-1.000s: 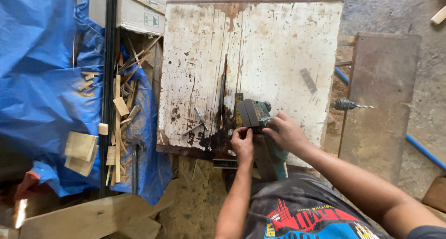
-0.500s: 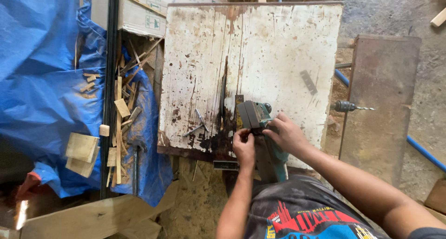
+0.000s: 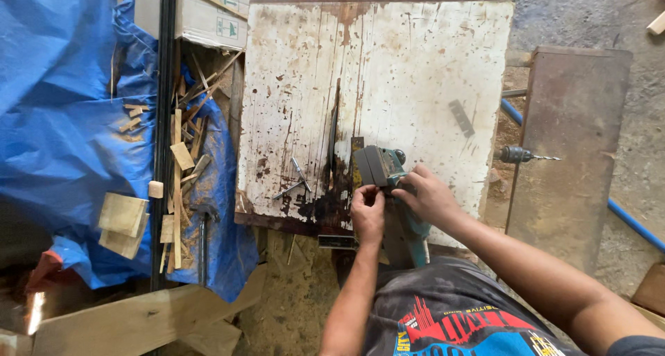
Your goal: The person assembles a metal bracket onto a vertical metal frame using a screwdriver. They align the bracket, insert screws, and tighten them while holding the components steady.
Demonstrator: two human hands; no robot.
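Since the earlier frames almost nothing has shifted: both hands are staying on the power tool [image 3: 385, 170] at the near edge of the desk [image 3: 415, 65]. The left hand [image 3: 368, 214] is curling its fingers together, pinching at the tool's near side; the right hand [image 3: 431, 198] is closing over the teal body just beside it. The tool is lying with its long axis running from the person toward the far edge of the desk, its dark grey front pointing away, its teal handle hanging off the near edge. Two metal pins [image 3: 296, 179] are resting left of it on the stained white top. A white cardboard box [image 3: 208, 13] with small green square labels is sitting at the far left corner, above blue tarpaulin [image 3: 62, 107] and wood offcuts [image 3: 181, 155]. A drill [image 3: 526, 155] is lying to the right.
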